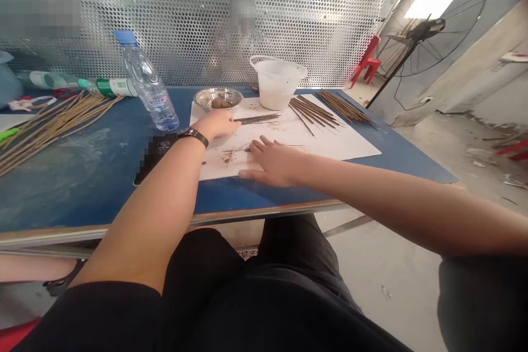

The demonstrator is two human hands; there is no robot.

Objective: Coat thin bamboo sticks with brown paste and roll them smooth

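On the white board, the right hand lies, fingers spread, over a thin stick; uneven pressure could snap it. Whether the left hand pinches the dark sticks, I can't tell.

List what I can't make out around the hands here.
All in the head view:
Left hand: its back hides the fingertips, so its grip on the dark sticks is unclear.
Right hand: it hides whatever lies beneath its palm.
Black item: partly covered by the left forearm, partly pixelated.
Bottle label: print too small.
Blue container: cut off by the left edge.
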